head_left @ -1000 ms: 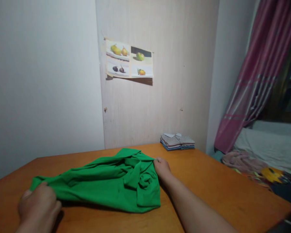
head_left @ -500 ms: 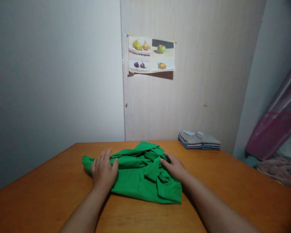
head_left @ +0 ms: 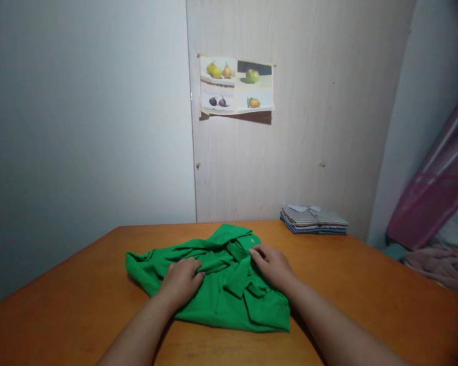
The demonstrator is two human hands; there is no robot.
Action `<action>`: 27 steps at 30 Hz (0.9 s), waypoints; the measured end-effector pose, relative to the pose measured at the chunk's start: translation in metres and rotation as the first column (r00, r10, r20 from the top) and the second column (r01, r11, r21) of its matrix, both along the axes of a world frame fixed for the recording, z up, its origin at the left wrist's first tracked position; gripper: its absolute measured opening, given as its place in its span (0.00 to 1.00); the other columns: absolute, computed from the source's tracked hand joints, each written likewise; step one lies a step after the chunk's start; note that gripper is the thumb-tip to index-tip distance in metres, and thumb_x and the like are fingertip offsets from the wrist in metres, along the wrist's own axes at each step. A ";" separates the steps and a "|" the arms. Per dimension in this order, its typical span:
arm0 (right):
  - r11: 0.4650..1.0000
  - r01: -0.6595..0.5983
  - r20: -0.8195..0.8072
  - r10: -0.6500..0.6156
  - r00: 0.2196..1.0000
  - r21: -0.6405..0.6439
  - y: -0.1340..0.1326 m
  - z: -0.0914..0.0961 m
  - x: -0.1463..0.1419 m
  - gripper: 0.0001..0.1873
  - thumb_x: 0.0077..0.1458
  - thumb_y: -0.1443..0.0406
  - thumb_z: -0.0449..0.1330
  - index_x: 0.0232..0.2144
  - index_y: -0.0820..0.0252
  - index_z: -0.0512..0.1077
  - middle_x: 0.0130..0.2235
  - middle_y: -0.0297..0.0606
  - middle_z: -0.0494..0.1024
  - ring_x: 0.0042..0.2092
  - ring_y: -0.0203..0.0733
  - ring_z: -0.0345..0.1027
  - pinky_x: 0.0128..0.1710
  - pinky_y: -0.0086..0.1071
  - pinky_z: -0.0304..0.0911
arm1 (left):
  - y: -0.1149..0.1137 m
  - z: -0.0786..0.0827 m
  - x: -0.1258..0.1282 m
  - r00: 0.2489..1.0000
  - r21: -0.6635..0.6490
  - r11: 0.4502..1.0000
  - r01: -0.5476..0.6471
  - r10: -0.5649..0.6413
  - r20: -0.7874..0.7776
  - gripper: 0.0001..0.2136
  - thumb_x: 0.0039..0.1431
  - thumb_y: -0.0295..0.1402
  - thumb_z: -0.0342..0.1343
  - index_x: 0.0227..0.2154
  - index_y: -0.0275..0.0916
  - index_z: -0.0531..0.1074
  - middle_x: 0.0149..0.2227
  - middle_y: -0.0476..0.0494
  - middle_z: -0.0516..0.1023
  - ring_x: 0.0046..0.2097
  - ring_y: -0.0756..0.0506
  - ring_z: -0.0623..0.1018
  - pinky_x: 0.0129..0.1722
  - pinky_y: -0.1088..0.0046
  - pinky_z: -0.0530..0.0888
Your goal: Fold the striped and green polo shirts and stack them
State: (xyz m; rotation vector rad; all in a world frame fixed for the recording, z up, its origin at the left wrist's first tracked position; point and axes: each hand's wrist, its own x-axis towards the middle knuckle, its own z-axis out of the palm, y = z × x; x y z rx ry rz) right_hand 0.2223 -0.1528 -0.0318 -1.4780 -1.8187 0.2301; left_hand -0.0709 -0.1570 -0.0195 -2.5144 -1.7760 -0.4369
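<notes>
A rumpled green shirt (head_left: pixel 213 297) lies spread in loose folds on the table, its collar end at the far side and a small pale mark near it. My left hand (head_left: pixel 181 282) rests on the middle folds, its fingers curled and closed on the cloth. At the right side of the shirt, near the collar, my right hand (head_left: pixel 273 264) pinches the fabric between thumb and fingers. The fingertips of both hands are partly hidden.
On the far right of the orange wooden table (head_left: pixel 80 290) sits a stack of folded shirts (head_left: pixel 315 221), a striped one on top. A fruit picture sheet (head_left: pixel 236 85) hangs on the wall panel. Pink fabric (head_left: pixel 435 173) hangs beyond the right edge.
My left hand has moved right and nearer to me, onto the middle folds, its fingers now curled in. The shirt's near edge has come slightly closer. My right hand has closed on the cloth.
</notes>
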 end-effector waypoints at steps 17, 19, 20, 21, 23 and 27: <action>0.935 -0.335 0.122 0.348 0.930 -0.119 -0.004 -0.008 -0.018 0.10 0.53 0.62 0.58 0.22 0.58 0.71 0.30 0.35 0.73 0.38 0.42 0.67 0.40 0.32 0.58 | 0.014 -0.019 0.002 0.942 0.042 0.999 -0.009 -0.005 0.336 0.18 0.59 0.30 0.55 0.52 0.38 0.74 0.54 0.35 0.77 0.55 0.40 0.76 0.55 0.64 0.70; 0.943 -0.316 -0.059 0.311 0.949 -0.110 0.001 -0.008 -0.016 0.12 0.53 0.61 0.55 0.20 0.57 0.65 0.25 0.32 0.68 0.33 0.40 0.63 0.35 0.30 0.57 | 0.019 -0.019 -0.001 0.929 0.023 0.999 -0.042 0.030 0.369 0.10 0.60 0.30 0.53 0.40 0.38 0.78 0.45 0.37 0.81 0.49 0.41 0.78 0.50 0.66 0.71; 0.952 -0.288 -0.183 0.266 0.946 -0.103 0.003 -0.006 -0.013 0.12 0.52 0.61 0.54 0.19 0.57 0.63 0.24 0.31 0.67 0.31 0.39 0.62 0.32 0.30 0.56 | 0.020 -0.017 -0.003 0.900 0.028 0.997 -0.075 0.055 0.433 0.08 0.61 0.31 0.52 0.34 0.38 0.77 0.39 0.39 0.81 0.44 0.42 0.79 0.46 0.67 0.72; 0.963 -0.250 -0.320 0.207 0.925 -0.098 0.006 -0.004 -0.009 0.11 0.51 0.60 0.54 0.20 0.56 0.62 0.23 0.30 0.66 0.30 0.39 0.61 0.31 0.30 0.56 | 0.022 -0.014 -0.006 0.842 0.022 0.993 -0.120 0.090 0.531 0.09 0.61 0.32 0.52 0.29 0.38 0.75 0.33 0.42 0.80 0.39 0.43 0.78 0.41 0.69 0.72; 0.982 -0.158 -0.598 0.065 0.799 -0.104 0.011 0.000 0.002 0.10 0.50 0.59 0.55 0.21 0.56 0.63 0.23 0.30 0.66 0.28 0.38 0.61 0.28 0.30 0.58 | 0.023 -0.006 -0.013 0.576 -0.060 0.968 -0.245 0.195 0.794 0.09 0.59 0.33 0.53 0.25 0.39 0.71 0.23 0.48 0.74 0.29 0.46 0.75 0.30 0.73 0.70; 0.977 0.007 -0.909 -0.201 0.364 -0.213 0.023 0.004 0.036 0.06 0.46 0.61 0.57 0.25 0.56 0.65 0.21 0.30 0.68 0.25 0.39 0.64 0.25 0.32 0.63 | 0.023 0.012 -0.031 -0.041 -0.252 0.894 -0.371 0.256 0.966 0.03 0.55 0.30 0.54 0.27 0.38 0.68 0.20 0.53 0.68 0.21 0.49 0.73 0.19 0.79 0.63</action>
